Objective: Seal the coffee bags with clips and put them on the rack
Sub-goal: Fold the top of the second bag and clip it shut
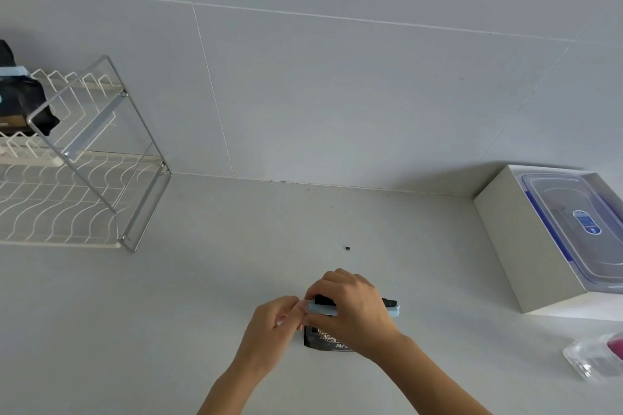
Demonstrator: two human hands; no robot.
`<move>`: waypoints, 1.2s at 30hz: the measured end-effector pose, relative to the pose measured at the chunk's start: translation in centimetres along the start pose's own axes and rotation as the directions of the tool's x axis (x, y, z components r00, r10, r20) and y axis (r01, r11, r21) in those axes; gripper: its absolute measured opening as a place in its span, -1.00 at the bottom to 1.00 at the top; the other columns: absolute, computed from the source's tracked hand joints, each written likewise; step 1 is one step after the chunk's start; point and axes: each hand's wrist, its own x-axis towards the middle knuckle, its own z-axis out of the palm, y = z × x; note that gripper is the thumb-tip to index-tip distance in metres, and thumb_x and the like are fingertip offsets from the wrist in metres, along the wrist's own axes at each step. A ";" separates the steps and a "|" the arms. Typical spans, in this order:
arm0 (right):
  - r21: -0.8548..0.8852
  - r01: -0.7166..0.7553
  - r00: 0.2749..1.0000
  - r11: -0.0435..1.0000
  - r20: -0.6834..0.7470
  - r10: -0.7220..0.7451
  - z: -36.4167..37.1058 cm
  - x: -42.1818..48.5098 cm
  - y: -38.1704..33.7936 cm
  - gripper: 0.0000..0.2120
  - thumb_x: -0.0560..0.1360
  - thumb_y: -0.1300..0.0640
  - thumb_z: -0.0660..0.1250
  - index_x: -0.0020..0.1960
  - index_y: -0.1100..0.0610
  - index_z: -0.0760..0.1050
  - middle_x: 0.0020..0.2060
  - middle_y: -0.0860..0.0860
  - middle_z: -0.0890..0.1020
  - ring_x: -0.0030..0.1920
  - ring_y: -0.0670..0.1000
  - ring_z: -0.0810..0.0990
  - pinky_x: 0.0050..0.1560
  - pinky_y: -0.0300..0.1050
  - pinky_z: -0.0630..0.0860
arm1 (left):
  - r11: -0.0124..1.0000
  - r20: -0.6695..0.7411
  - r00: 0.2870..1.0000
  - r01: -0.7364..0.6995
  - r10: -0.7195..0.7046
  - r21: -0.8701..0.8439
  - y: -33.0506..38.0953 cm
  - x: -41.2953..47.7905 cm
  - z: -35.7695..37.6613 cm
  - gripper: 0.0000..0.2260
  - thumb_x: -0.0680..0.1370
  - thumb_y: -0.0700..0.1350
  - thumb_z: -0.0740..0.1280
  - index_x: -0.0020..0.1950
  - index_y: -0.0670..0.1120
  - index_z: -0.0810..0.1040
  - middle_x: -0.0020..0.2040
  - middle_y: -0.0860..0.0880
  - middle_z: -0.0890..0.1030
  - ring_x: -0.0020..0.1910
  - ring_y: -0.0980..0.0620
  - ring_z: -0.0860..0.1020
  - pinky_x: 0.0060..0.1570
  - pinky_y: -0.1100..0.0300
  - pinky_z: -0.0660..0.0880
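A black coffee bag (323,340) stands on the white counter near the front middle. A light blue clip (392,311) runs across its folded top. My right hand (354,307) lies over the bag's top and grips the clip and bag. My left hand (276,323) pinches the clip's left end. Most of the bag is hidden behind my hands. At the far left stands a two-tier wire rack (101,158). On its upper tier sits another black coffee bag (23,101) with a blue clip (13,72) on top.
A white box (515,242) holding a clear lidded container (573,222) sits at the right by the wall. A clear plastic tub with something pink (596,357) is at the right edge. A small dark speck (347,248) lies on the counter behind my hands.
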 end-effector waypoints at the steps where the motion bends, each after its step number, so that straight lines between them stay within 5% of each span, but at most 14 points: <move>1: 0.026 -0.011 1.000 1.000 0.000 0.011 -0.2 -0.2 0.1 -0.74 0.36 -0.20 0.34 -0.10 -0.04 0.57 -0.24 -0.12 0.62 -0.17 -0.10 0.51 -0.16 -0.22 0.41 | 1.000 0.008 1.000 0.014 -0.014 -0.027 0.0 0.1 0.0 -0.63 0.42 0.25 0.15 -0.45 0.03 0.39 -0.49 0.11 0.41 -0.45 0.17 0.34 -0.39 0.40 0.26; 8: 0.048 -0.058 0.992 0.997 -0.106 0.063 -0.8 -0.7 0.2 -0.92 0.42 0.07 0.39 -0.23 0.05 0.58 -0.30 -0.09 0.62 -0.18 -0.04 0.50 -0.15 -0.07 0.48 | 0.985 0.113 0.979 0.166 -0.171 0.050 0.4 2.0 0.0 -0.76 0.36 0.12 0.17 -0.43 0.01 0.37 -0.42 0.11 0.39 -0.42 0.13 0.33 -0.30 0.16 0.25; 13: 0.061 -0.013 0.981 0.998 -0.194 0.025 -0.7 -1.3 0.1 -0.90 0.39 0.14 0.43 -0.28 0.09 0.55 -0.36 -0.04 0.57 -0.26 0.01 0.49 -0.26 -0.11 0.46 | 0.982 0.108 0.994 0.038 -0.018 -0.184 0.9 1.6 0.7 -0.85 0.53 -0.06 0.23 -0.05 -0.10 0.54 0.03 -0.11 0.55 0.09 0.00 0.54 0.14 0.07 0.46; 19: 0.222 -0.018 0.964 0.975 -0.256 0.076 0.4 -2.4 0.1 -0.84 0.37 0.22 0.46 -0.31 0.09 0.51 -0.38 -0.05 0.50 -0.29 -0.11 0.37 -0.29 -0.37 0.30 | 0.950 0.058 0.998 0.027 -0.009 -0.310 1.2 0.4 2.0 -0.80 0.58 -0.08 0.21 -0.02 -0.20 0.52 0.02 -0.18 0.61 0.01 0.01 0.59 0.02 0.21 0.49; 23: 0.164 0.027 0.986 0.986 -0.167 0.001 0.3 -1.8 0.1 -0.86 0.42 0.18 0.42 -0.29 0.15 0.54 -0.36 0.01 0.54 -0.27 0.00 0.43 -0.28 -0.19 0.40 | 0.958 0.034 0.999 0.027 -0.018 -0.286 0.8 0.5 1.6 -0.83 0.57 -0.15 0.21 -0.06 -0.24 0.51 -0.06 -0.20 0.62 -0.07 0.10 0.58 -0.08 0.35 0.49; 26: 0.064 0.095 0.995 0.993 0.016 -0.096 -0.9 -0.7 0.2 -0.88 0.49 0.08 0.32 -0.12 0.11 0.59 -0.23 0.03 0.60 -0.16 0.04 0.48 -0.14 -0.11 0.43 | 0.973 0.033 0.999 0.043 -0.036 -0.228 0.2 0.7 1.1 -0.85 0.59 -0.22 0.20 -0.12 -0.15 0.54 -0.19 0.07 0.65 -0.15 0.18 0.58 -0.16 0.47 0.44; 29: 0.070 0.090 0.994 0.993 0.055 -0.094 -2.4 0.0 1.0 -0.84 0.51 0.10 0.27 0.04 -0.01 0.57 -0.08 -0.07 0.61 -0.05 -0.07 0.52 -0.02 -0.19 0.42 | 0.993 -0.056 0.998 0.034 -0.041 -0.111 -0.5 1.0 0.6 -0.78 0.57 -0.30 0.18 -0.11 -0.05 0.55 -0.19 0.11 0.65 -0.14 0.17 0.56 -0.15 0.43 0.42; 33: 0.146 -0.075 0.996 0.986 -0.041 0.082 -3.9 -1.8 3.5 -0.89 0.51 0.06 0.29 -0.02 -0.08 0.57 -0.09 -0.20 0.59 -0.04 -0.21 0.52 -0.10 -0.32 0.41 | 0.986 -0.221 0.969 -0.079 0.111 0.147 -0.2 0.9 0.9 -0.82 0.53 -0.25 0.26 -0.11 0.04 0.54 -0.12 0.11 0.63 -0.03 0.17 0.56 -0.05 0.48 0.38; 36: 0.316 -0.247 0.955 0.916 -0.080 0.285 -3.6 -4.3 6.0 -0.89 0.52 0.09 0.29 -0.04 -0.07 0.58 -0.08 -0.20 0.60 -0.04 -0.19 0.56 -0.06 -0.28 0.49 | 0.944 -0.201 0.941 -0.218 0.270 0.248 1.8 0.8 1.3 -0.89 0.53 -0.10 0.22 -0.12 0.06 0.51 -0.17 0.16 0.60 -0.08 0.16 0.56 -0.08 0.45 0.40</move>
